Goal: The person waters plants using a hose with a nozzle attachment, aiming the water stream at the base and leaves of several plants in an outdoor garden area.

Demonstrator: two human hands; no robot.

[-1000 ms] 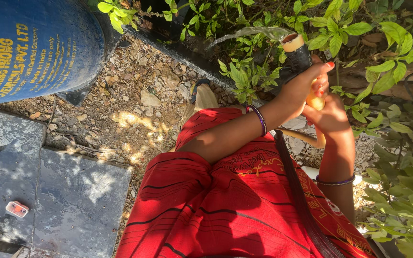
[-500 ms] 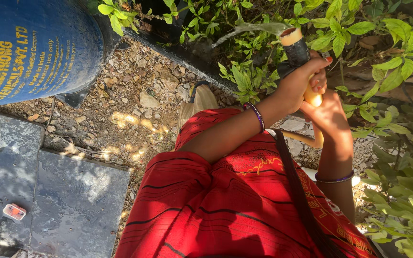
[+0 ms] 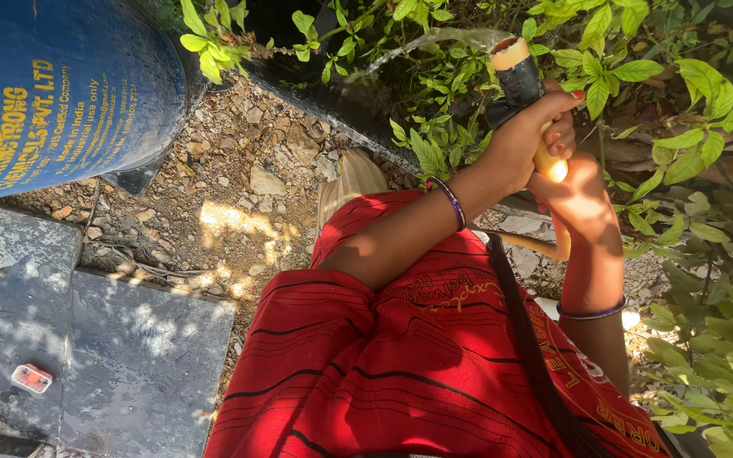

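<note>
The hose [image 3: 526,102] is a yellow-orange pipe whose end section is wrapped in black tape, with a pale open mouth at the tip. It stands nearly upright and tilts slightly leftward, its tip among the leaves of the green shrub [image 3: 434,144] and above the dark planter edge. A thin stream of water [image 3: 422,44] arcs from the mouth to the left, over the shrub.

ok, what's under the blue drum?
The blue drum sits on gravel, with a dark slab edge showing beneath its rim. Everything directly under it is hidden.
</note>
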